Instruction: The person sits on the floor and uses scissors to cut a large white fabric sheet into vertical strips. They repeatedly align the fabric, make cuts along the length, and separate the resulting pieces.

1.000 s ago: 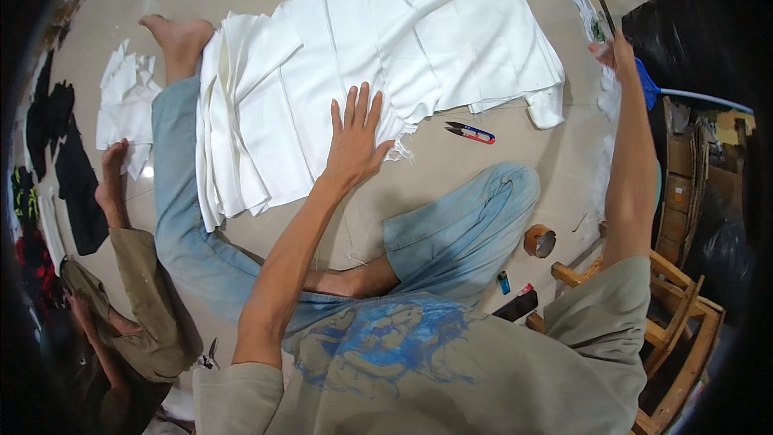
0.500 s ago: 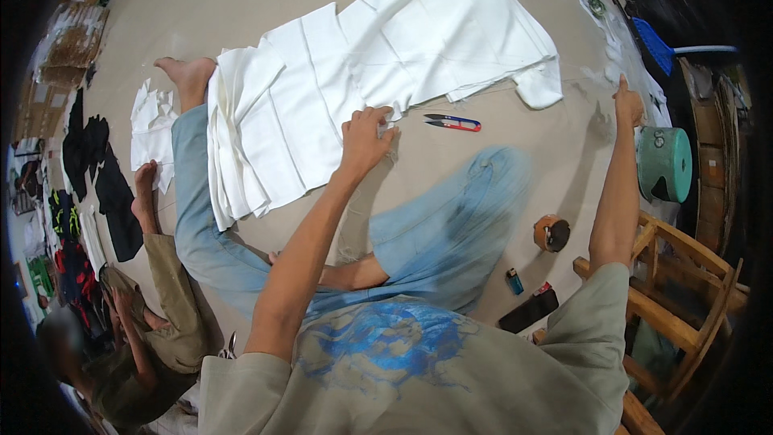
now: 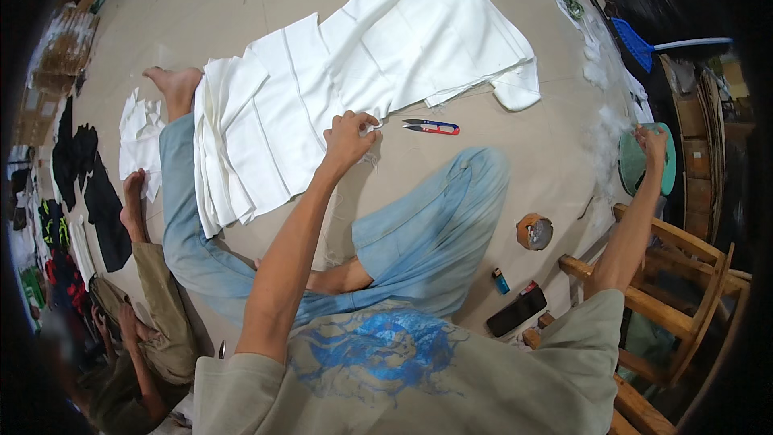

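White cloth panels (image 3: 298,105) joined by seams lie spread across the floor and over my left leg. My left hand (image 3: 352,141) is closed in a pinch at the near edge of the cloth. Just right of it, thread snips (image 3: 433,126) with red and blue handles rest on the floor, untouched. My right arm reaches far out to the right. There my right hand (image 3: 652,147) is in front of a green plastic tub or stool (image 3: 633,163), fingers bent together; whatever they may hold is too small to make out.
White lint (image 3: 605,133) and cloth scraps lie at the right. Near my knee are a round orange-brown container (image 3: 534,232), a lighter (image 3: 500,280) and a black case or phone (image 3: 517,309). A wooden stool (image 3: 664,306) stands at right. Another person (image 3: 153,346) sits at left.
My right hand has moved nearer and slightly right, from beside the white lint to the green plastic object. My left hand stays at the cloth edge. The whole view has shifted slightly.
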`<state>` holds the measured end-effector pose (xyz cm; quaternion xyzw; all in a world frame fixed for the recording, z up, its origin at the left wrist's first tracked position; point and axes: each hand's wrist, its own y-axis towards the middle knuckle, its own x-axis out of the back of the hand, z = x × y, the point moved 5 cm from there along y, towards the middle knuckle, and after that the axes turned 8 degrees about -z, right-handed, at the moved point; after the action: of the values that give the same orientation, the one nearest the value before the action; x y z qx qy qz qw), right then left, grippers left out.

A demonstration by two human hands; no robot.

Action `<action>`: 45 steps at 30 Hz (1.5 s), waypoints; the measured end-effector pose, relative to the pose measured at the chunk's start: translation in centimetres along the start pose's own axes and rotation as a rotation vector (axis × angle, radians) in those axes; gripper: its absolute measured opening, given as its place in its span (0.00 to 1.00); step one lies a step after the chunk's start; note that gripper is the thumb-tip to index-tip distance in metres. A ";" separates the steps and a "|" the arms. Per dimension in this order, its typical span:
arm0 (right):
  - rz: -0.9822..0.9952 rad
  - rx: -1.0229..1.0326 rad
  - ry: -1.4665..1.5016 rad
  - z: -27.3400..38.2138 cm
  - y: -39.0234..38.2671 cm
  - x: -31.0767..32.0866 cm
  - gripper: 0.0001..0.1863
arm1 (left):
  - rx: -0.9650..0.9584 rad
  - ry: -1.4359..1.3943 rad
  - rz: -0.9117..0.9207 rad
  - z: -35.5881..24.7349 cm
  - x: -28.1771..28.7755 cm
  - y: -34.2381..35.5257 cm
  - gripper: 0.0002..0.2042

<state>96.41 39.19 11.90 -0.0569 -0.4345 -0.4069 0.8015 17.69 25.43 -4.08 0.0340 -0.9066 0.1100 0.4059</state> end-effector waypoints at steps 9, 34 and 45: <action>0.042 0.272 0.112 15.5 -7.7 -0.1 0.33 | -0.010 -0.027 -0.023 1.7 0.1 0.5 0.14; 0.906 0.272 0.993 32.5 -27.0 -1.5 0.32 | -0.330 -0.945 0.783 -31.6 -1.3 7.6 0.59; -0.208 0.639 0.054 24.3 -34.4 -0.9 0.12 | -0.268 0.354 -0.117 -15.0 8.0 24.0 0.71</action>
<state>56.21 27.80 17.19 0.2527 -0.5224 -0.3310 0.7441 19.61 52.42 7.43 0.0124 -0.8243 -0.0306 0.5652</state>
